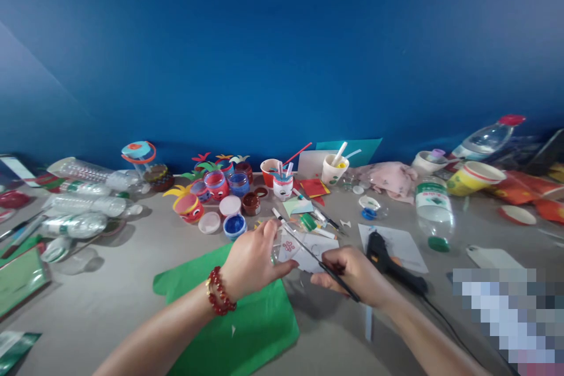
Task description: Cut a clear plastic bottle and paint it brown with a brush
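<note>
My left hand [258, 255], with a red bead bracelet [219, 291] at its wrist, curls its thumb and fingers around a clear plastic piece [275, 254], mostly hidden. In my right hand [350, 273] is a long thin tool [317, 259] with a black handle; its exact kind is not clear. The tool's grey shaft slants up and left to the left hand's fingertips. Behind the hands lies a white paper with a red flower drawing [289, 245]. Green sheet material [238, 329] spreads beneath my left forearm.
A black glue gun [388, 264] with a trailing cord lies right of my right hand. Paint jars [235, 224] and decorated cups [188, 208] stand behind left. Plastic bottles [88, 205] lie far left; another bottle [435, 214] stands right. A blue wall [282, 70] closes off the back.
</note>
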Available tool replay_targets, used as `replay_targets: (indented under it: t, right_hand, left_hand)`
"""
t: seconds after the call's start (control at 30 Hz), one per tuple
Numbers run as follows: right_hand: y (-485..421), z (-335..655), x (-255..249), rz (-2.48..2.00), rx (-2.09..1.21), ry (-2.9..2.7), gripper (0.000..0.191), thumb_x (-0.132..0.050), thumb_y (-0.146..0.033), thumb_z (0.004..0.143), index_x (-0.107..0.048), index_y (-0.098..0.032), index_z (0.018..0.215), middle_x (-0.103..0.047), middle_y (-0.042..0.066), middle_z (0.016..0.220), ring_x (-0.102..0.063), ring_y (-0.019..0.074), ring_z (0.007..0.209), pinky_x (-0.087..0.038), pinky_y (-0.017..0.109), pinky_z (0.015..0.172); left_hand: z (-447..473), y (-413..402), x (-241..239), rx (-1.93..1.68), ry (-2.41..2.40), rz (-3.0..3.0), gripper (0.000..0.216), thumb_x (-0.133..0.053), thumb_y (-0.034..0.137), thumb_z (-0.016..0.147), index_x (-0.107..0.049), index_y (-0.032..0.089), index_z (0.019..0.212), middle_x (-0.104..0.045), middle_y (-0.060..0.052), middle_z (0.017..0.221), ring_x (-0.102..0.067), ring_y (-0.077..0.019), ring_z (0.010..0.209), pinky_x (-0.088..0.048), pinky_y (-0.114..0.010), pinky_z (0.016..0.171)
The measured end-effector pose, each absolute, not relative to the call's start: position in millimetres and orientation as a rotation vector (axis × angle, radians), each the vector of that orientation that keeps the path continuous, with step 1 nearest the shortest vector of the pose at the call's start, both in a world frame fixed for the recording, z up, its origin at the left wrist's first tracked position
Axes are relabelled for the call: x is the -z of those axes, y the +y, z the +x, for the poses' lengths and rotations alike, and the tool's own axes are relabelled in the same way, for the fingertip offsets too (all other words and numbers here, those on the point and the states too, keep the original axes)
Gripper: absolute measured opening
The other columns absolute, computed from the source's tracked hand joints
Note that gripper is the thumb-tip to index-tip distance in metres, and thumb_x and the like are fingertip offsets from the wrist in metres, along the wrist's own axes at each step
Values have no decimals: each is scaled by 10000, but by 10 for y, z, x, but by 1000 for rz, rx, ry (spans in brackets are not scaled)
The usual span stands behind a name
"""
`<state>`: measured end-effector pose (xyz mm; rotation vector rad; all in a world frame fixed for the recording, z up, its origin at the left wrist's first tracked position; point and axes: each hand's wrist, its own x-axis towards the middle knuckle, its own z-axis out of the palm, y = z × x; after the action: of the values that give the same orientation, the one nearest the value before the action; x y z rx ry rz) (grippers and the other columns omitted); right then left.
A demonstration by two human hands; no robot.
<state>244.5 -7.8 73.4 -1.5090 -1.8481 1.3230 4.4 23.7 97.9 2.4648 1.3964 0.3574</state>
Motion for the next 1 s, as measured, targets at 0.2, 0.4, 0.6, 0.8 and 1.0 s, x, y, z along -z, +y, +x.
replay_targets:
  t: [0.2, 0.4, 0.6, 0.8, 1.0]
  right_hand:
    - [-77, 2435, -695, -1480, -1274, -1840, 653, -704, -735, 678, -331, -222, 519, -270, -69, 485, -274, 82, 464, -176, 230, 432]
    - [-58, 2456, -648, -1469, -1222, -1890, 658, -648, -729, 741, -288, -222, 526, -223, -66, 526, -229, 84, 501, -156, 240, 454]
    - [-30, 2485, -671, -1491, -1282, -1880, 663, -688, -720, 704, -299, -220, 508, -231, -72, 497, -240, 81, 484, -168, 229, 434]
    - [-57, 2512, -807, -1500, -1208, -2008, 649, -726, -658, 694, -293, -214, 502, -253, -71, 502, -251, 86, 514, -184, 236, 461]
    - [-71, 2531, -837, -1479, -1234, -2008, 645, -718, -679, 683, -302, -216, 512, -249, -74, 517, -246, 86, 515, -177, 239, 460]
  left_hand:
    - [39, 255, -960, -356, 1440, 2483, 644, -637, 589, 818, -451, 158, 1258, -693, -112, 1018, -704, -285, 847, -532, -359, 699]
    - [54, 244, -938, -437, 1456, 2456, 642, -597, 637, 837, -453, 176, 1261, -697, -123, 1064, -711, -279, 870, -545, -361, 728]
    - [-18, 279, -1063, -391, 1363, 2491, 754, -641, 675, 778, -471, 153, 1295, -681, -156, 1117, -708, -326, 937, -568, -413, 761]
    - [-164, 460, -1146, -458, 1000, 2207, 652, -736, 576, 746, -521, 220, 1248, -637, -112, 1287, -702, -250, 1033, -563, -389, 901]
    - [-68, 450, -1100, -413, 901, 2021, 552, -743, 459, 768, -512, 205, 1201, -744, -46, 1004, -733, -208, 827, -583, -360, 784]
